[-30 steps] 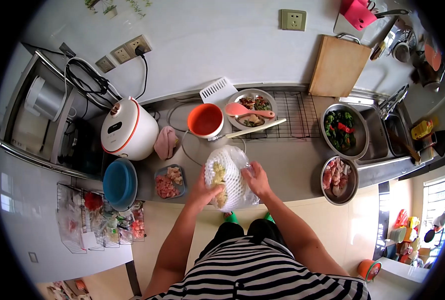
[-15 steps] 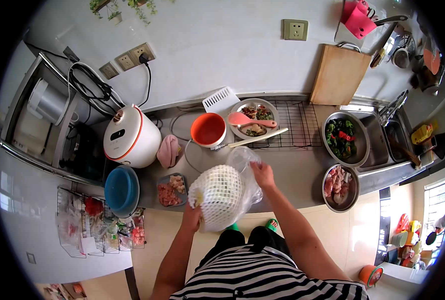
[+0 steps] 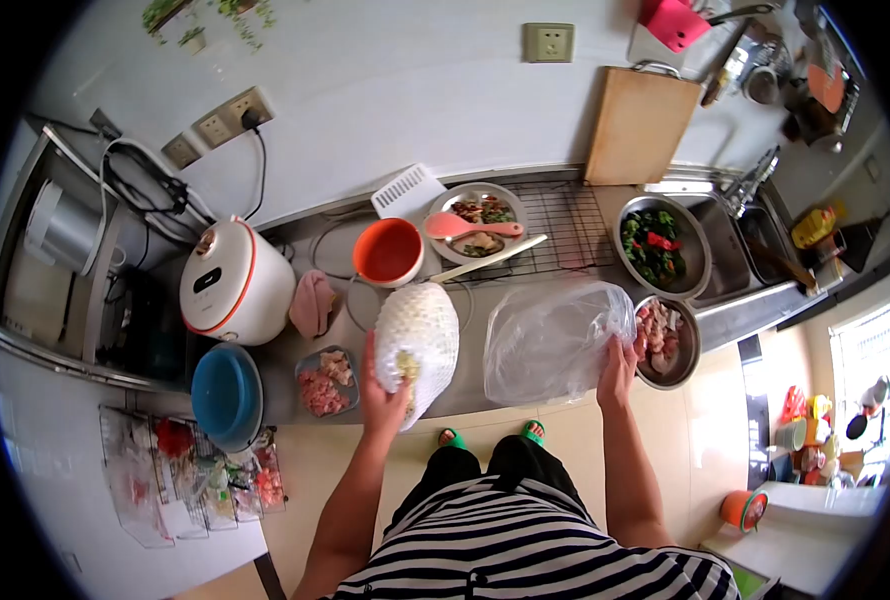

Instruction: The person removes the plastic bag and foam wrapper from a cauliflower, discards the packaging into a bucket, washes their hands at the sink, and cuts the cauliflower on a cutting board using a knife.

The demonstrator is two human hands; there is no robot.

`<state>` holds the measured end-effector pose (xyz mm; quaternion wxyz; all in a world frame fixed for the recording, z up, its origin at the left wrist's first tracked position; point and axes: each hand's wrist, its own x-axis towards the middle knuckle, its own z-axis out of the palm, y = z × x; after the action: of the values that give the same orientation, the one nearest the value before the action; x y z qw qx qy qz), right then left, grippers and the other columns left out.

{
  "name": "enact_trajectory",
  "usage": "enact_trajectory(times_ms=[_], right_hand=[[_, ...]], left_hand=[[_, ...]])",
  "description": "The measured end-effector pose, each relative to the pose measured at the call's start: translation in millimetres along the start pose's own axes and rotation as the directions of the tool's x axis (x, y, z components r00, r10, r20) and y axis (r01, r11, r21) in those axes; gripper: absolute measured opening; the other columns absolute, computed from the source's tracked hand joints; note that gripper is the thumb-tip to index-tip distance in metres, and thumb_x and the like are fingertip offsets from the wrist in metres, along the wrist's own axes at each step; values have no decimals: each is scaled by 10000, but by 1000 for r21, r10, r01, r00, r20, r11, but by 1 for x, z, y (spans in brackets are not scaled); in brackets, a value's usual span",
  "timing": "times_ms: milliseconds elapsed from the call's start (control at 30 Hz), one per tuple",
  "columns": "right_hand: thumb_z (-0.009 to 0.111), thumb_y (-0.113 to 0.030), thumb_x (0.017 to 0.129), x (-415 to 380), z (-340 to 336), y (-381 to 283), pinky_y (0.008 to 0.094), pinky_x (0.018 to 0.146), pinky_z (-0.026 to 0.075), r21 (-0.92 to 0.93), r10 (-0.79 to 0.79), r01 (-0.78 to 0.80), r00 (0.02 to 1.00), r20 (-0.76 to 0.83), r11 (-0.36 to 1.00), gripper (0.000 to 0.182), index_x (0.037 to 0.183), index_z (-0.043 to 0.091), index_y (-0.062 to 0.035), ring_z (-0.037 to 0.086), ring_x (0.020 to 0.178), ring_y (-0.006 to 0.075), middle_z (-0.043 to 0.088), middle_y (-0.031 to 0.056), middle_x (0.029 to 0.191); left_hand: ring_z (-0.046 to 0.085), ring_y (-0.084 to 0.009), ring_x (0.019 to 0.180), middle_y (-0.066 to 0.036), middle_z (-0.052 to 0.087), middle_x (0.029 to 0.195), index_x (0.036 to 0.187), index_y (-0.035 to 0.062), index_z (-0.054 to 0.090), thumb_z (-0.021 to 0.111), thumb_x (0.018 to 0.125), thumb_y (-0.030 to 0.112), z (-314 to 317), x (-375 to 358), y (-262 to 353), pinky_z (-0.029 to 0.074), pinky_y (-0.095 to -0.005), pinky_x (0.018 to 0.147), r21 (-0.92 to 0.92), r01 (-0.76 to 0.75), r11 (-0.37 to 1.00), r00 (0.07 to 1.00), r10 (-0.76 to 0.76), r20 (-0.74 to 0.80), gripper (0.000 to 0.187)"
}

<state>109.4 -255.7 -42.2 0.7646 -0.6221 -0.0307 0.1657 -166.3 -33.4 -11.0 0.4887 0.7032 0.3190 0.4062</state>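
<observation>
My left hand [image 3: 384, 396] is closed around the lower end of a pale, rounded item wrapped in white foam netting [image 3: 425, 330], held over the front of the counter. A yellowish patch shows near my fingers; the netting hides what kind of item it is. Off to the right, my right hand [image 3: 619, 374] grips the edge of a clear plastic bag [image 3: 545, 345], which hangs spread out and apart from the netted item. Behind that hand, a metal bowl of raw meat [image 3: 665, 340] is partly covered.
Along the counter stand a white rice cooker [image 3: 235, 285], a blue basin [image 3: 227, 395], a tray of minced meat [image 3: 325, 390], an orange bowl [image 3: 387, 250], a plate with a pink spoon [image 3: 475, 228] and a bowl of green vegetables [image 3: 662, 248]. A sink [image 3: 710, 230] lies at the right.
The plastic bag has come away from the netted item and moved right with my right hand. My left hand has shifted slightly left and tilted the netted item more upright.
</observation>
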Motion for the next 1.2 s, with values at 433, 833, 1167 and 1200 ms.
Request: enact_trajectory(times_ms=[433,833,1167,1200], right_hand=[[413,-187,939,-88,-59,-56,316,826,431,334,-174,257,950,-260,907,326,1152,520,36,547,938,187,581,99,1099],[391,-307,925,-117,-195,-104,353,781,423,562,-186,314,943,-274,765,405,1176,474,0,521,858,213,535,102,1107],[377,-324,929,-121,-380,-159,356,782,431,664,-190,307,951,-245,682,422,1157,488,13,528,878,227,542,111,1081],[380,-325,930,-121,-397,-156,350,779,432,663,-177,301,952,-250,686,427,1163,486,17,531,869,222,550,111,1066]], left_hand=[[317,-365,1260,-193,351,1315,1324,185,416,702,675,210,90,-41,-22,96,-650,1025,610,-593,526,805,353,477,709],[112,-443,1343,-241,130,1452,1422,162,216,717,635,298,91,-100,43,61,-704,975,742,-504,442,856,138,499,943],[499,-223,1129,-114,541,1186,1279,37,447,574,856,391,396,-218,108,380,-404,969,-136,742,656,279,-118,953,566],[488,-235,1137,-138,533,1184,1305,50,417,587,835,445,430,-232,111,379,-439,967,-64,804,591,169,-124,978,637]])
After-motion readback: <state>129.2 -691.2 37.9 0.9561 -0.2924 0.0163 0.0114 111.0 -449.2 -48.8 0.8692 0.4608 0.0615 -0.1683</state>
